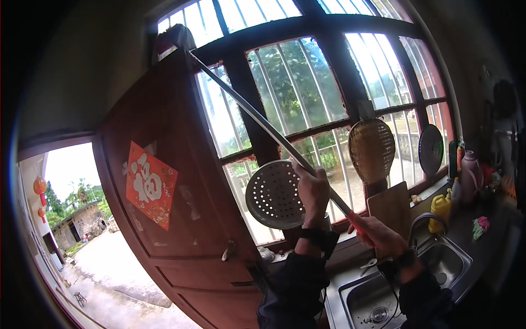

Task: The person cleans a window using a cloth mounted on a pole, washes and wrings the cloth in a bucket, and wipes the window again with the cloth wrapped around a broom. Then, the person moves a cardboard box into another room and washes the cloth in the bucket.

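Note:
A long metal pole [255,114] slants from upper left to lower right across the window, with a red grip at its lower end. Its dark, bulky head [175,38] is at the top corner of the red-brown door [181,120]; I cannot tell whether it is a broom or a mop. My left hand [314,193] is wrapped around the shaft partway down. Lower and to the right, my right hand [379,236] closes on the red grip. Behind my left hand hangs a round perforated metal strainer [274,194], partly covered by it.
A barred window [298,88] fills the wall ahead. A woven basket [372,151] and dark round lid [430,149] hang there. Below are a cutting board [390,211], double sink [350,299], faucet [430,216], yellow jug [438,213] and pink thermos [470,175]. The doorway opens left onto a yard [115,263].

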Demonstrator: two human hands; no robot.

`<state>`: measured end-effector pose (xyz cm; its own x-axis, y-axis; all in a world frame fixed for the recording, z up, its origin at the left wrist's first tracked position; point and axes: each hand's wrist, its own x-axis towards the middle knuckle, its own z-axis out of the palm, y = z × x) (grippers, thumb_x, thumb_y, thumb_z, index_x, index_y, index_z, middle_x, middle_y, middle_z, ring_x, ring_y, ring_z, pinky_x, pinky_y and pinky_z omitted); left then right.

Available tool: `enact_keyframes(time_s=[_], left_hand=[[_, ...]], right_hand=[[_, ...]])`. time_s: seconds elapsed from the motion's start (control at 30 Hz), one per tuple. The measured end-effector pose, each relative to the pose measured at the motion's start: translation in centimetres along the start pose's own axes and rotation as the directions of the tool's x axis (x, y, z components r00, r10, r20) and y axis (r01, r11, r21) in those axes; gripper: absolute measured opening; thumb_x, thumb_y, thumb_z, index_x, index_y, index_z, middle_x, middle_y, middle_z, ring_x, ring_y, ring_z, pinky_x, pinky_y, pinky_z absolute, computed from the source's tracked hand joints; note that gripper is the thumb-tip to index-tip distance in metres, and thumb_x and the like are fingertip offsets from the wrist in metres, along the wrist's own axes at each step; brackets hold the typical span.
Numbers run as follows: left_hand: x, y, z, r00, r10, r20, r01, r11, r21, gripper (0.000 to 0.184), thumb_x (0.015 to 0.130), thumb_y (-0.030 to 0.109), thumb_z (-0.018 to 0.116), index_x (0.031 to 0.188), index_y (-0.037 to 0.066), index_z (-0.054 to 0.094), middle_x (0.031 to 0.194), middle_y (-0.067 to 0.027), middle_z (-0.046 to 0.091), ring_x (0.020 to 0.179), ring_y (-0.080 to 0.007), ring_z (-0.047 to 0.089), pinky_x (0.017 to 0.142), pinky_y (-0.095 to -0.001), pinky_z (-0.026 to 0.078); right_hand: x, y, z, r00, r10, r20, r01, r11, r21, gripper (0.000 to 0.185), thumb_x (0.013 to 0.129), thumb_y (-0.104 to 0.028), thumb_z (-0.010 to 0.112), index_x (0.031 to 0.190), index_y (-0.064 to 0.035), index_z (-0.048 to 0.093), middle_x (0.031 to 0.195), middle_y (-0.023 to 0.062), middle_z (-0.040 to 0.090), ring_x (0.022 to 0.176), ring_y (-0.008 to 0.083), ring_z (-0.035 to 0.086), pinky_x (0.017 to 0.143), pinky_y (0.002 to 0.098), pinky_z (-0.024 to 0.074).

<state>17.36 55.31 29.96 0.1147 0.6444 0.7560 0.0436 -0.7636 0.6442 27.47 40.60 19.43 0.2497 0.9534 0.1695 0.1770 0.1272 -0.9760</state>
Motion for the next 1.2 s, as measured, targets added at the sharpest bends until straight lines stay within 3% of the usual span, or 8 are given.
enact_keyframes(time_s=[0.13, 0.2, 0.27, 0.5, 0.6, 0.73, 0.77, 1.2], left_hand=[[-6.2, -2.1, 2.6, 0.998, 0.061, -0.006, -0.061, 0.994, -0.086, 0.073, 0.088, 0.019, 0.05, 0.144, -0.002, 0.007, 0.092, -0.0335, 0.061, 0.087, -0.0461, 0.062, 0.078, -0.0481, 0.047], [-9.2, 0.1, 1.3, 0.973, -0.132, 0.188, 0.155, 0.981, -0.117, 0.074, 0.088, 0.02, 0.052, 0.142, -0.004, 0.007, 0.086, -0.0313, 0.061, 0.081, -0.0443, 0.062, 0.074, -0.0476, 0.048], [-11.4, -1.7, 2.1, 0.987, -0.066, 0.146, 0.087, 0.985, -0.146, 0.068, 0.086, 0.018, 0.052, 0.14, -0.003, 0.017, 0.083, -0.0218, 0.06, 0.071, -0.0329, 0.061, 0.069, -0.0415, 0.049], [-17.8, -3.1, -1.8, 0.923, -0.111, 0.369, 0.164, 0.98, -0.116, 0.071, 0.089, 0.02, 0.054, 0.141, 0.0, 0.01, 0.084, -0.0161, 0.06, 0.074, -0.0279, 0.064, 0.068, -0.0391, 0.052], [-19.5, -5.0, -3.0, 0.912, -0.11, 0.396, 0.156, 0.984, -0.087, 0.078, 0.089, 0.025, 0.055, 0.143, 0.002, 0.003, 0.083, -0.0257, 0.063, 0.076, -0.0422, 0.064, 0.069, -0.0472, 0.05], [-17.3, -5.1, -5.7, 0.888, -0.089, 0.451, 0.109, 0.994, -0.02, 0.076, 0.09, 0.026, 0.055, 0.141, 0.001, 0.005, 0.081, -0.0277, 0.063, 0.076, -0.0459, 0.063, 0.068, -0.0495, 0.05], [-16.4, -4.8, -6.3, 0.878, -0.147, 0.456, 0.143, 0.989, 0.044, 0.064, 0.089, 0.023, 0.054, 0.137, 0.002, 0.016, 0.081, -0.0222, 0.061, 0.071, -0.0374, 0.064, 0.064, -0.0452, 0.051], [-15.3, -6.2, -12.4, 0.87, -0.156, 0.467, 0.136, 0.988, 0.076, 0.072, 0.086, 0.018, 0.053, 0.141, 0.001, 0.01, 0.077, -0.0222, 0.061, 0.071, -0.0383, 0.065, 0.067, -0.0454, 0.051]], right_hand=[[-4.1, 5.4, -1.3, 0.998, 0.068, -0.018, -0.066, 0.994, 0.081, 0.068, 0.086, -0.068, 0.047, 0.091, -0.0008, 0.058, 0.052, -0.0006, 0.044, 0.038, 0.0054, 0.038, 0.035, 0.022, 0.0275], [-6.2, 7.7, -1.3, 0.994, 0.103, -0.033, -0.098, 0.987, 0.129, 0.068, 0.085, -0.068, 0.048, 0.093, -0.0004, 0.058, 0.053, -0.0002, 0.045, 0.038, 0.0053, 0.039, 0.036, 0.0214, 0.0281], [-8.5, 8.8, -0.4, 0.99, 0.13, -0.045, -0.121, 0.978, 0.169, 0.067, 0.085, -0.067, 0.05, 0.093, -0.0006, 0.059, 0.054, 0.0002, 0.046, 0.038, 0.0051, 0.039, 0.036, 0.0213, 0.0283], [-13.0, 15.6, 4.5, 0.986, 0.164, -0.038, -0.14, 0.926, 0.351, 0.066, 0.085, -0.066, 0.051, 0.092, -0.0013, 0.06, 0.055, 0.0007, 0.048, 0.039, 0.0057, 0.039, 0.036, 0.0213, 0.0276], [-13.9, 18.6, 7.2, 0.991, 0.121, -0.05, -0.089, 0.907, 0.412, 0.065, 0.085, -0.065, 0.051, 0.091, -0.0013, 0.06, 0.056, 0.0004, 0.049, 0.039, 0.0054, 0.039, 0.036, 0.0212, 0.0274], [-12.4, 16.9, 10.6, 0.985, 0.124, -0.122, -0.065, 0.914, 0.4, 0.067, 0.082, -0.067, 0.053, 0.089, 0.0, 0.057, 0.054, 0.0011, 0.045, 0.038, 0.007, 0.036, 0.035, 0.0233, 0.0268], [-11.9, 16.3, 11.3, 0.98, 0.14, -0.14, -0.074, 0.915, 0.397, 0.067, 0.082, -0.066, 0.053, 0.089, -0.0002, 0.057, 0.053, 0.0007, 0.044, 0.038, 0.0069, 0.035, 0.035, 0.0232, 0.0268], [-10.8, 16.2, 19.9, 0.99, 0.067, -0.123, 0.005, 0.86, 0.511, 0.052, 0.09, -0.057, 0.051, 0.09, -0.0051, 0.058, 0.054, -0.004, 0.043, 0.037, 0.0037, 0.036, 0.033, 0.0195, 0.0258]])
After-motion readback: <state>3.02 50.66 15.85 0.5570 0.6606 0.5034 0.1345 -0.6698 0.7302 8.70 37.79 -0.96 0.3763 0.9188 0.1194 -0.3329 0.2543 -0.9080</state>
